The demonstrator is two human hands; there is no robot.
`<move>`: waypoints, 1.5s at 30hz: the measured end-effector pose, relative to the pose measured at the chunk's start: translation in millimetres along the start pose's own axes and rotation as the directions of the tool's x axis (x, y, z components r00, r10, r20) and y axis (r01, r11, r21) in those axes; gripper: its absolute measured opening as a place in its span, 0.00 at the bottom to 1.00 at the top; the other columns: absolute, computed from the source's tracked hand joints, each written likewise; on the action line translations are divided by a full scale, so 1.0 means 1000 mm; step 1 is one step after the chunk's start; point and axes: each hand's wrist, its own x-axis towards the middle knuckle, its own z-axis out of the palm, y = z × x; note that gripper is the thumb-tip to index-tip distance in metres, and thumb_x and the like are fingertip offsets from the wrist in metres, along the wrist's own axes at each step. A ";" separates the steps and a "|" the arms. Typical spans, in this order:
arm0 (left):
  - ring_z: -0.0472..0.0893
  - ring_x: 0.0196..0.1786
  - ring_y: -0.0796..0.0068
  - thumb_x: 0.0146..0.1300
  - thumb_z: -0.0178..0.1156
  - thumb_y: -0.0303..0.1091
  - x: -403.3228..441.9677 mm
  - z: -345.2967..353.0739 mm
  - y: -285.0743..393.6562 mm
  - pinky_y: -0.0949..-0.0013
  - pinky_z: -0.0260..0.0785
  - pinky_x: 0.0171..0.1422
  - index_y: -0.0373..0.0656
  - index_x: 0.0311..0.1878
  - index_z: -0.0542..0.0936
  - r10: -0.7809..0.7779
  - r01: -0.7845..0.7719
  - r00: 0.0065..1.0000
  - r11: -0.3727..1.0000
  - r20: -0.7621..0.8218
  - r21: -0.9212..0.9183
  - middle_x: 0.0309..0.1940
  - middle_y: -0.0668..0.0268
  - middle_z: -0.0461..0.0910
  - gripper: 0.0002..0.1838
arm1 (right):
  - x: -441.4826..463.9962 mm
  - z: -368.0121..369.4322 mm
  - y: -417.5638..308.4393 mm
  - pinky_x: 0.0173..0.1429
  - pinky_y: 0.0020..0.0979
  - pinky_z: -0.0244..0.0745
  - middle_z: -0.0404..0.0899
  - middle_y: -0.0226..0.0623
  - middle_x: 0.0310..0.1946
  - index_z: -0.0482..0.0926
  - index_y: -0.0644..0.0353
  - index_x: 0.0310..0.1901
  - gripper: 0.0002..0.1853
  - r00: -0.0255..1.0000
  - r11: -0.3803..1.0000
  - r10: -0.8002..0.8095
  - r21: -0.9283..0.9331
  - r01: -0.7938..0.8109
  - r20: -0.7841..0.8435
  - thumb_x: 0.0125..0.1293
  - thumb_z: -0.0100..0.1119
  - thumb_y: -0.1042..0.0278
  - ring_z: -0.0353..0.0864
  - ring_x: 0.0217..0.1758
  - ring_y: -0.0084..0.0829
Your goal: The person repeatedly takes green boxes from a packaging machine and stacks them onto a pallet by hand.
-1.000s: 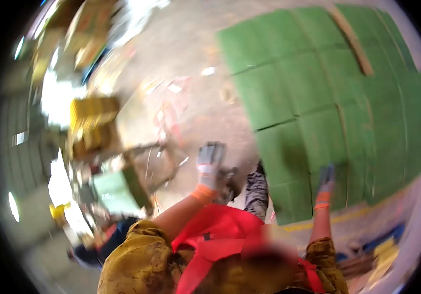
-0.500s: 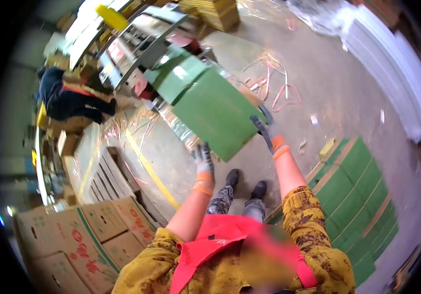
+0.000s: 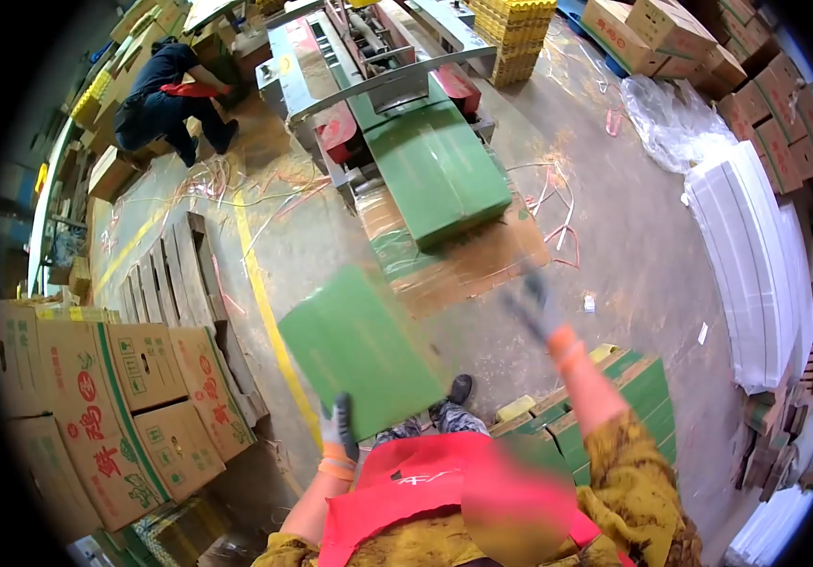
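A green box [image 3: 359,350] hangs in front of my legs, tilted. My left hand [image 3: 339,430], in a grey glove with an orange cuff, presses on its lower left edge. Off to the box's right, my right hand [image 3: 534,302] is in the air, blurred by motion, fingers apart and touching nothing I can see. Ahead, a second green box [image 3: 440,170] lies at the outlet of a machine [image 3: 369,47], above a brown cardboard-covered surface [image 3: 463,269].
Green boxes [image 3: 648,402] are stacked at the lower right. Printed brown cartons [image 3: 104,416] and a wooden pallet [image 3: 175,274] stand on the left. A co-worker [image 3: 175,99] bends at the upper left. White sheets [image 3: 742,265] are stacked on the right; loose straps [image 3: 558,213] lie on the floor.
The view has turned from the green stack to the machine. One green box has come away from the machine toward my body, at my left hand. My right hand is off the box.
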 end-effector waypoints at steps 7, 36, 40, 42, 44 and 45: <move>0.71 0.57 0.72 0.60 0.63 0.54 0.065 0.006 0.009 0.68 0.64 0.63 0.43 0.67 0.63 0.045 -0.071 0.990 0.978 -0.134 -0.195 0.59 0.67 0.70 0.38 | 0.180 -0.018 -0.015 0.65 0.35 0.66 0.68 0.50 0.62 0.64 0.69 0.63 0.48 0.909 0.972 0.228 -0.130 -0.194 0.349 0.51 0.65 0.37 0.72 0.61 0.40; 0.76 0.50 0.75 0.63 0.60 0.49 0.252 0.046 0.125 0.71 0.69 0.55 0.37 0.59 0.73 0.051 -0.086 0.988 0.967 0.148 0.239 0.51 0.66 0.76 0.28 | 0.168 -0.141 -0.002 0.64 0.32 0.67 0.68 0.37 0.61 0.56 0.61 0.69 0.39 0.961 0.896 0.178 0.369 -0.246 0.211 0.62 0.62 0.56 0.71 0.61 0.30; 0.75 0.53 0.75 0.66 0.57 0.42 0.180 -0.013 0.107 0.71 0.67 0.57 0.35 0.59 0.71 -0.029 -0.035 0.985 0.933 0.172 0.358 0.53 0.65 0.76 0.24 | 0.064 -0.138 0.029 0.68 0.32 0.61 0.65 0.41 0.64 0.56 0.66 0.69 0.42 0.946 0.895 0.293 0.311 -0.322 0.136 0.57 0.65 0.59 0.65 0.66 0.33; 0.74 0.54 0.74 0.66 0.57 0.45 0.159 -0.025 0.090 0.71 0.66 0.58 0.37 0.60 0.70 -0.027 -0.016 0.989 0.958 0.146 0.285 0.54 0.65 0.75 0.26 | 0.033 -0.129 0.018 0.67 0.31 0.62 0.66 0.42 0.63 0.56 0.66 0.69 0.42 0.957 0.863 0.270 0.413 -0.291 0.108 0.57 0.65 0.58 0.66 0.65 0.33; 0.73 0.53 0.74 0.66 0.57 0.47 0.148 -0.026 0.087 0.71 0.66 0.59 0.38 0.60 0.71 -0.035 0.005 0.988 0.980 0.149 0.197 0.54 0.65 0.74 0.26 | 0.032 -0.129 0.016 0.66 0.31 0.63 0.68 0.41 0.62 0.57 0.66 0.68 0.41 0.945 0.858 0.314 0.399 -0.323 0.091 0.57 0.64 0.58 0.67 0.64 0.33; 0.74 0.52 0.75 0.67 0.56 0.49 0.156 -0.031 0.083 0.71 0.67 0.57 0.39 0.60 0.71 -0.009 -0.027 0.987 0.975 0.160 0.220 0.52 0.66 0.75 0.27 | 0.038 -0.129 0.016 0.66 0.30 0.63 0.68 0.41 0.62 0.58 0.66 0.68 0.41 0.942 0.857 0.327 0.396 -0.331 0.080 0.57 0.64 0.58 0.68 0.64 0.32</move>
